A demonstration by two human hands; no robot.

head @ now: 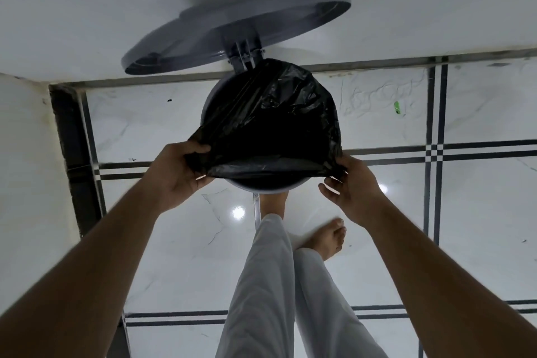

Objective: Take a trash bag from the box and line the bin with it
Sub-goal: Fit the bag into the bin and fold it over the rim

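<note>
Seen from above: black trash bag [279,122] stretched across the mouth of a round grey pedal bin [210,102], far edge already hooked over the rim by the hinge, near edge held taut just above the rim nearest the person. Left hand [177,174] at the bin's near-left side, grip clamped on the bag's corner, fingers curled into a bunch of plastic, thumb on top. Right hand [353,187] at the bin's near-right side, grip pinching the opposite corner of the bag between thumb and fingertips. Bag mouth gaping dark between the two hands; bin's left rim bare, its right rim hidden under crinkled plastic. Lid [232,32] standing open behind the bin, tipped back against the white wall [87,9], hinge bracket visible at the bin's far edge. One bare foot [274,202] directly in front of the bin, toes hidden under its near edge; whether pressing a pedal, cannot tell. Other bare foot [329,238] set back and to the right of the bin, on glossy white floor tiles [479,212] with dark stripes. Pale trousers [261,285] below.
</note>
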